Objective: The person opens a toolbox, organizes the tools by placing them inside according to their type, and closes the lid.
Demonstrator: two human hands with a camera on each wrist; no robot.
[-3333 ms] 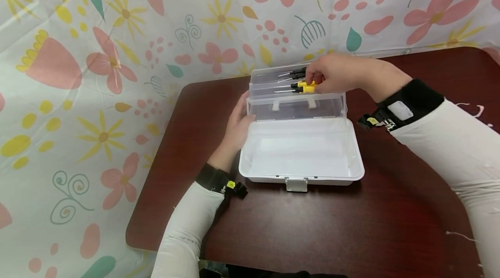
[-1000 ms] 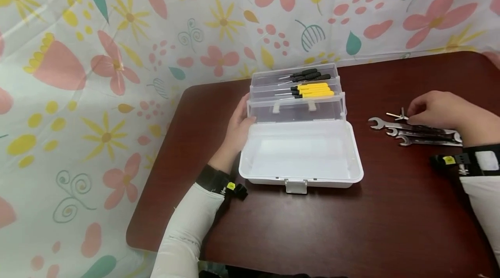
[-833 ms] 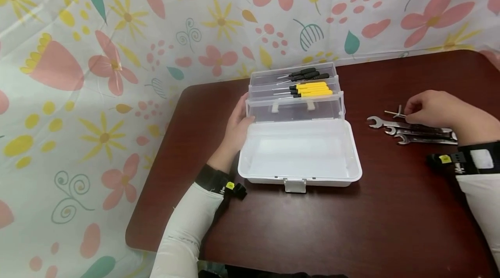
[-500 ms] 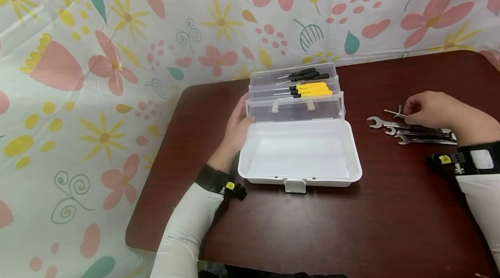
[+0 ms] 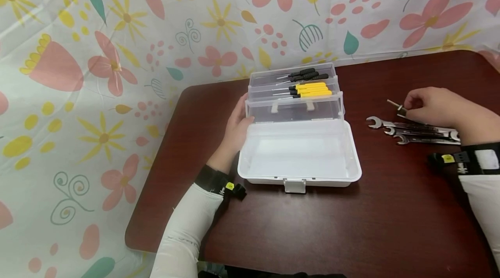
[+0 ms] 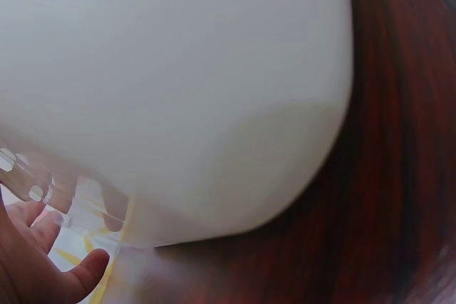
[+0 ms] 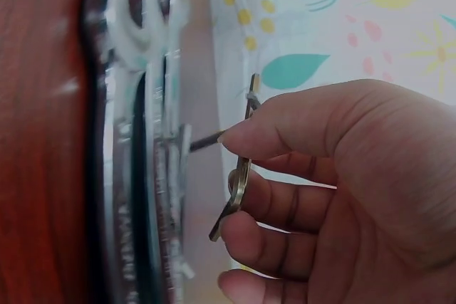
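A toolbox with a white base (image 5: 298,182) stands with its clear, tiered lid and trays (image 5: 297,108) folded up behind. My left hand (image 5: 236,130) rests against the left side of the clear part; its thumb lies at the front corner, and the fingertips are partly hidden. In the left wrist view, that hand's fingers touch the clear plastic. At the right, my right hand (image 5: 435,106) pinches a thin bent metal rod, like a hex key (image 7: 243,169), between thumb and fingers. A second dark rod (image 7: 205,142) crosses near the thumb tip. Several open-end wrenches (image 5: 414,130) lie beneath this hand.
Black-handled screwdrivers (image 5: 308,74) fill part of the rear tray, with yellow-handled screwdrivers (image 5: 314,90) in the tray before it. The box has a front latch (image 5: 294,186). A floral cloth (image 5: 218,17) hangs behind the brown table (image 5: 304,230).
My right hand has left the yellow screwdrivers in the tray and moved right to the wrenches. Within the last half second it has tilted the metal rod slightly. My left hand stays.
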